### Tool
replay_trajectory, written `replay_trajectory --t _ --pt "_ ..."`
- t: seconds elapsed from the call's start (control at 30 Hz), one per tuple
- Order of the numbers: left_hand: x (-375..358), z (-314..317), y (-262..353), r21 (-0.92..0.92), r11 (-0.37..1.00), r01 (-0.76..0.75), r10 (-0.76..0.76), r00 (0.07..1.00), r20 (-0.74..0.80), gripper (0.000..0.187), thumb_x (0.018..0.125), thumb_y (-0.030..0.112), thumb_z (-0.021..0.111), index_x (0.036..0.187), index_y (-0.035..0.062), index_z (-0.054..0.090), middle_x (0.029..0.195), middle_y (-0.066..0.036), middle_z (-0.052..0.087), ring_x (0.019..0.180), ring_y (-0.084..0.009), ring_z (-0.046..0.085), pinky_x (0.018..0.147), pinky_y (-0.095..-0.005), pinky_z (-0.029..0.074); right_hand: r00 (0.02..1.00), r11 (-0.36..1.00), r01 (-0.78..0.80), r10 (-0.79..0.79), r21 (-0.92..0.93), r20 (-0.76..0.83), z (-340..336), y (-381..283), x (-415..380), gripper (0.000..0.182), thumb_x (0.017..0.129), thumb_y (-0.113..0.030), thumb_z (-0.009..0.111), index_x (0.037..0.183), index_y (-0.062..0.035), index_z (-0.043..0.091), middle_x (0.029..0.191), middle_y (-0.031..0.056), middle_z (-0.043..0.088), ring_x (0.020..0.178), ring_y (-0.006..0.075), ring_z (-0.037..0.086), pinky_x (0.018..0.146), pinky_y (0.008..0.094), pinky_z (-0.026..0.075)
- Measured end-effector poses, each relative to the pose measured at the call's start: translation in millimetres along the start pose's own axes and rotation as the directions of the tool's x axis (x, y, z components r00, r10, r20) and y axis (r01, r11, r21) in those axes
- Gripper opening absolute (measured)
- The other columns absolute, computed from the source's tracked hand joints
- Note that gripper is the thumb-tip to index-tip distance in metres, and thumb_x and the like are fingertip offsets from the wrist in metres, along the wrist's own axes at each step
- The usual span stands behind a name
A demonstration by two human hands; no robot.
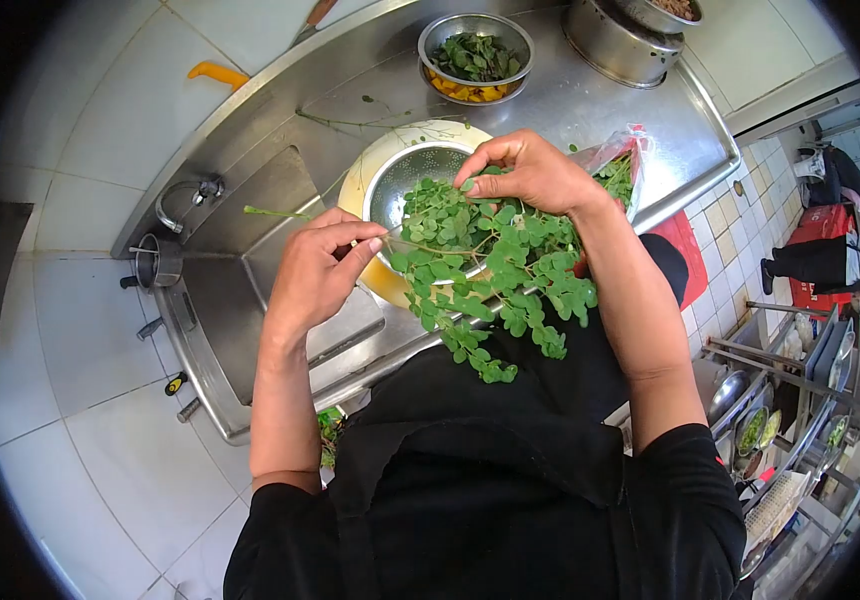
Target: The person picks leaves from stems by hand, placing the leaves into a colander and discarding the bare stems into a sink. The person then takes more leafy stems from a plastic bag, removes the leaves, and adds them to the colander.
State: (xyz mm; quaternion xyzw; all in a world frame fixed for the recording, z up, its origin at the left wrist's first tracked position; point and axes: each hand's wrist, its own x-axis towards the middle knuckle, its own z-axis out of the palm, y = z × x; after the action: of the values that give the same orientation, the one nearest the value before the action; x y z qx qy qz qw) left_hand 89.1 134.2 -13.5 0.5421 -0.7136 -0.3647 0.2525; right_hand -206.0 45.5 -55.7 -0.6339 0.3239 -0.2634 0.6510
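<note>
A leafy green branch spreads over the front of a perforated metal colander, which rests on a yellowish round board or basin. My left hand pinches the branch's stem between thumb and fingers, left of the colander. At the colander's right side, my right hand has its thumb and index finger closed on a small leaf at the top of the foliage. Loose leaves lie inside the colander, partly hidden by the branch. Thin bare stems lie behind it on the steel counter.
Behind stand a bowl of dark leaves over orange pieces and a metal pot. A plastic bag of greens is at the right. Sink and faucet are left. A person stands far right, near shelves.
</note>
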Motion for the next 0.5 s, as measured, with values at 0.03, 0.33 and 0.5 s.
replay_trajectory --t 0.03,0.33,0.5 --pt "-0.7 0.4 0.3 0.003 1.0 -0.003 0.003 1.0 -0.004 0.017 0.089 0.008 0.073 0.105 0.0025 0.077 0.091 -0.006 0.069 0.078 -0.0132 0.062 0.07 -0.0266 0.048 1.0 1.0 -0.025 0.025 -0.007 -0.005 0.1 -2.3 -0.9 0.018 0.092 -0.011 0.074 0.107 -0.0001 0.074 0.098 0.0051 0.073 0.087 0.0103 0.067 0.076 0.0268 0.057" --pt "-9.5 -6.9 1.0 0.046 0.999 -0.019 0.022 0.998 -0.059 0.018 0.089 0.008 0.072 0.105 0.0022 0.077 0.09 -0.007 0.069 0.079 -0.0154 0.064 0.07 -0.0286 0.049 0.999 0.999 -0.04 0.04 0.031 -0.001 -1.9 -4.2 -1.2 0.019 0.091 -0.011 0.075 0.107 -0.0012 0.075 0.096 0.0055 0.074 0.087 0.0106 0.068 0.076 0.027 0.057" --pt "-13.0 -7.5 0.6 0.067 0.996 -0.054 0.059 0.994 -0.087 0.017 0.088 0.006 0.072 0.105 0.0022 0.077 0.09 -0.007 0.069 0.075 -0.0153 0.063 0.068 -0.0282 0.049 0.999 0.999 -0.039 0.039 0.031 -0.003 -3.2 -2.0 -1.1 0.019 0.091 -0.01 0.075 0.107 -0.0006 0.074 0.096 0.0055 0.074 0.084 0.0107 0.068 0.075 0.0266 0.057"
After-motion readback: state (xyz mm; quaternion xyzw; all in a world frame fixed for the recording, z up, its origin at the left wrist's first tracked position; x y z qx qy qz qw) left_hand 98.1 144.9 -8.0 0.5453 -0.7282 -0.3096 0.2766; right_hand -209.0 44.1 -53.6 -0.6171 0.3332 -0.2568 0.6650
